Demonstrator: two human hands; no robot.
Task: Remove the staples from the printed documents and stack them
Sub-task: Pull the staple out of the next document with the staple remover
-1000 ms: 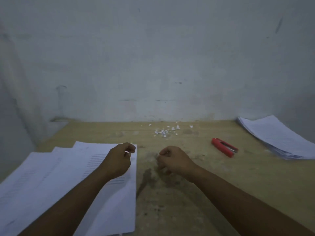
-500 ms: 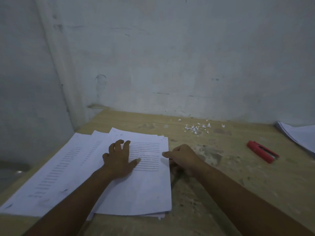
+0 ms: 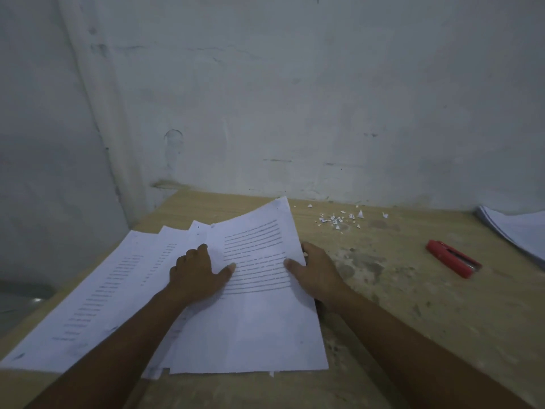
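Pinching one sheet (image 3: 259, 320), two hands (image 3: 194, 273) (image 3: 317, 274), one stapler (image 3: 452, 259)

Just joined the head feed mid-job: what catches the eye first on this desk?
The left hand and right hand hold the top printed document by its side edges, thumbs on the text, its far end lifted above the fanned sheets on the left. Next comes the red tool lying to the right, with white paper scraps near the wall and another paper stack at the right edge.
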